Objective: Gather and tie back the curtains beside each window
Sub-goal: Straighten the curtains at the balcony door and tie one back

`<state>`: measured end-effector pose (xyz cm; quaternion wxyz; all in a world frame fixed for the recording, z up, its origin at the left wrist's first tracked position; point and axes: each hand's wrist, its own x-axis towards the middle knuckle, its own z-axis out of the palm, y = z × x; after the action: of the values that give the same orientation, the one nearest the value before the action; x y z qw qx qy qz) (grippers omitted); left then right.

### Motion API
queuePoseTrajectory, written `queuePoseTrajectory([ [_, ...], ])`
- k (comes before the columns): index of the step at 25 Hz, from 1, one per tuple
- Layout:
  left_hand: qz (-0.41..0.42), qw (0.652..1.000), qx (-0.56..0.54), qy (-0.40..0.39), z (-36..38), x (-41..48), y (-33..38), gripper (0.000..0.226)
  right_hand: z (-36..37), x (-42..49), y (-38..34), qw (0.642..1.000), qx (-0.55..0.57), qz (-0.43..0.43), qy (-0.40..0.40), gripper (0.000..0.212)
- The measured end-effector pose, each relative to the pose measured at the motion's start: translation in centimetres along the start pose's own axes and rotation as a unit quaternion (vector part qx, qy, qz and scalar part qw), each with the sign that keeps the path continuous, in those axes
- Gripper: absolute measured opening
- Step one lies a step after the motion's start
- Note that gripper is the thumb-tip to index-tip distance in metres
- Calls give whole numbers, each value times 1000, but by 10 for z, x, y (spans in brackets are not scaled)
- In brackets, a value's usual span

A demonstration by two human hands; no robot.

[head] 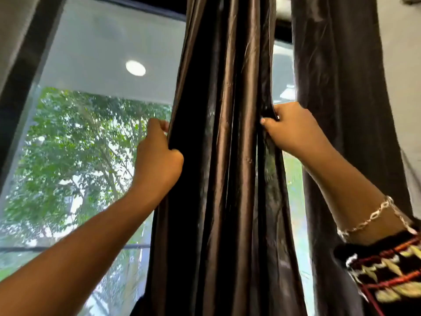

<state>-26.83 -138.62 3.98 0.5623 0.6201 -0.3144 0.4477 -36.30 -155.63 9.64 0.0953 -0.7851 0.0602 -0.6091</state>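
A gathered dark brown satin curtain (218, 179) hangs in front of the window (79, 156), at its right side. The glossy cloth looks slippery, so folds could slide out of the bundle if either grip loosens before a tie goes round. A hard downward tug might also strain the top fixing, which is out of view. The left hand (159, 156) grips the bundle's left edge, fingers curled round it. The right hand (289, 126) pinches the right edge, thumb pressed over the cloth. No tie-back is visible.

A silver chain-link bracelet (373, 215) circles the right wrist. The right sleeve (387, 269) is black, embroidered with red-orange stripes and pale yellow leaves.
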Motion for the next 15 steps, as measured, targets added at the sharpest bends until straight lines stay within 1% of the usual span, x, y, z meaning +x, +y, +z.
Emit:
queuePoseTrajectory([
  [5, -39, 999, -7, -18, 3, -42, -18, 39, 8, -46, 5, 999, 24, 44, -13, 23],
  [9, -66, 998, -3, -15, 9, -89, -24, 45, 15, -91, 32, 993, 54, 90, -52, 22],
  [10, -65, 998, -8, -9, 10, -101, -21, 48, 16, -102, 37, 991, 60, 102, -57, 30],
  [11, -57, 998, -18, -3, 11, -112, -18, 51, 16, -114, 41, 990, 67, 109, -57, 43],
  [12, -45, 999, -29, 4, 12, -123, -14, 53, 15, -124, 44, 989, 77, 110, -57, 56],
  [13, -34, 999, -36, 12, 13, -133, -10, 55, 14, -133, 47, 990, 79, 105, -56, 63],
  [15, -10, 999, -27, 21, 15, -149, -1, 58, 13, -147, 51, 992, 41, 97, -64, 67],
])
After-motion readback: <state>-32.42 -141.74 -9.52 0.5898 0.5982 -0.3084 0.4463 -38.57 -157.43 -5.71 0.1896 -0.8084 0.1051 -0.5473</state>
